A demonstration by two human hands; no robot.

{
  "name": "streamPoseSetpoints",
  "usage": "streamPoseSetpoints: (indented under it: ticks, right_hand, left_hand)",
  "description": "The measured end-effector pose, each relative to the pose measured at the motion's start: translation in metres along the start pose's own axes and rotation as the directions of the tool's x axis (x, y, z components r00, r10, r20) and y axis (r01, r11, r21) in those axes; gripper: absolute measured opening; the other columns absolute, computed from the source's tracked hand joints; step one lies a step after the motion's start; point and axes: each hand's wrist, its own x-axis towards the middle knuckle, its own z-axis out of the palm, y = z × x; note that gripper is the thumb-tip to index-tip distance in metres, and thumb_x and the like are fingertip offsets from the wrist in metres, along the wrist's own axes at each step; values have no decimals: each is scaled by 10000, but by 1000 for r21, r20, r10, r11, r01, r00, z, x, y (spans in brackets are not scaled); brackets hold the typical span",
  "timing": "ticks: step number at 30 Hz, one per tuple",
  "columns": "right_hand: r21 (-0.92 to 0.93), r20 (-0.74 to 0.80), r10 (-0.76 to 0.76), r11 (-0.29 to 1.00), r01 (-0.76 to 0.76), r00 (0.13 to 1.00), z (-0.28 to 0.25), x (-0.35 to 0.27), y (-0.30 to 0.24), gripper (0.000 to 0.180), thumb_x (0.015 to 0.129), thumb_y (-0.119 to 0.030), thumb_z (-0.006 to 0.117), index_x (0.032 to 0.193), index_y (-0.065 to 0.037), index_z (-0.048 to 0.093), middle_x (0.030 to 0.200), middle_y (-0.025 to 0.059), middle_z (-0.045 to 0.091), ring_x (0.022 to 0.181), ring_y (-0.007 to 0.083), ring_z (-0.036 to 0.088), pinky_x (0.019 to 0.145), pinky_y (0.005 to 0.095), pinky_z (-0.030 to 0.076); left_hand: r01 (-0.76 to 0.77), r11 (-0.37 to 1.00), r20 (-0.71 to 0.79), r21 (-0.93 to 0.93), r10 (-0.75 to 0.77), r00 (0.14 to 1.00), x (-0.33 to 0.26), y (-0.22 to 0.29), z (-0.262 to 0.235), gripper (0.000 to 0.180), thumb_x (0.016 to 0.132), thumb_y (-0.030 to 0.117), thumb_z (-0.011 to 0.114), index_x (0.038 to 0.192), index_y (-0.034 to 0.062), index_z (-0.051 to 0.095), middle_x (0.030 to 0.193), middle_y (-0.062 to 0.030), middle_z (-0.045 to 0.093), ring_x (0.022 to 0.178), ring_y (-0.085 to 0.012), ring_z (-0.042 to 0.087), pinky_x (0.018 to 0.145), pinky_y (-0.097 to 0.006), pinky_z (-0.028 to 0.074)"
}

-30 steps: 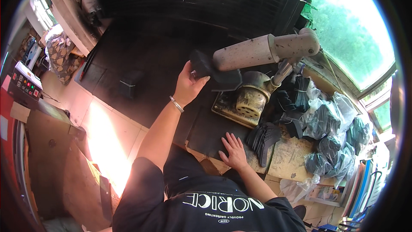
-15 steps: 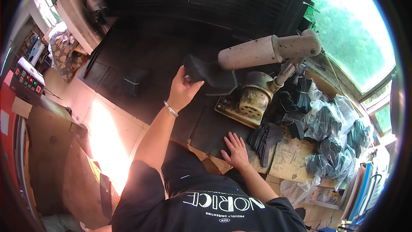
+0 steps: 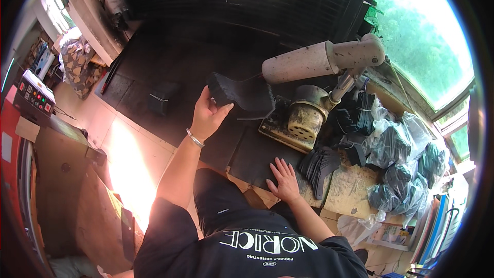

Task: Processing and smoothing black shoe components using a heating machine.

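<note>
My left hand [image 3: 210, 116] grips one end of a thick, curved black stack of thin pieces [image 3: 244, 95], thumb on the near side and fingers on the far side. Whether the stack rests on the dark bench [image 3: 206, 144] or hangs just above it, I cannot tell. Its far end reaches toward a machine with a pale cylindrical arm [image 3: 298, 63] and a dirty yellowish base [image 3: 303, 123]. My right hand [image 3: 284, 181] lies flat at the bench's near edge, fingers spread, holding nothing. Close to its right is a fanned pile of dark flat pieces [image 3: 318, 167].
A tied black bundle [image 3: 158, 102] lies on the bench at the left. Several plastic bags of dark pieces [image 3: 396, 149] crowd the right side below the window. A control box with buttons [image 3: 33, 95] stands at far left. Dark slatted grilles [image 3: 247, 7] rise behind.
My left hand has drawn the black stack left and a little nearer to me. My right hand stays flat in place.
</note>
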Motion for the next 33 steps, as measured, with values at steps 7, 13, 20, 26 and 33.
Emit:
streamPoseSetpoints:
  ticks: [7,13,20,26,33]
  right_hand:
    - [2,0,0,1000,0,1000,0,2,-1,600,871,-379,616,1377,-77,505,1520,158,366,1409,336,332,1153,481,254]
    - [-2,-4,2,1000,-2,1000,-2,3,-1,597,873,-382,614,1377,-81,504,1519,158,368,1409,334,333,1154,480,251]
    - [12,-13,5,1000,-5,1000,1,-1,-1,594,872,-377,621,1376,-86,505,1519,154,370,1410,331,334,1154,480,250]
    - [13,-12,0,1000,0,1000,-1,-1,1,593,868,-370,629,1371,-81,508,1514,156,377,1406,335,338,1150,480,259]
    - [3,-14,-7,1000,7,1000,-2,3,0,591,864,-363,633,1366,-75,514,1513,160,377,1402,336,343,1149,479,261]
  left_hand:
    - [3,999,17,-32,-2,1000,23,-18,21,456,832,-98,656,1236,-26,456,1163,-95,585,1048,-157,596,902,-293,517]
    - [-10,997,74,-81,16,997,46,-30,45,465,837,-96,649,1245,-8,444,1180,-85,572,1082,-156,580,899,-292,519]
    - [-12,999,62,-30,14,998,36,-19,34,465,834,-77,666,1246,-16,459,1171,-88,593,1063,-148,593,913,-283,494]
    - [9,996,4,91,-10,1000,28,-13,11,441,834,-70,676,1229,-14,487,1143,-82,607,1047,-134,593,929,-269,479]
    - [-63,997,-94,-35,60,994,65,-36,35,468,832,-75,661,1246,-6,454,1162,-99,587,1065,-161,586,933,-287,476]
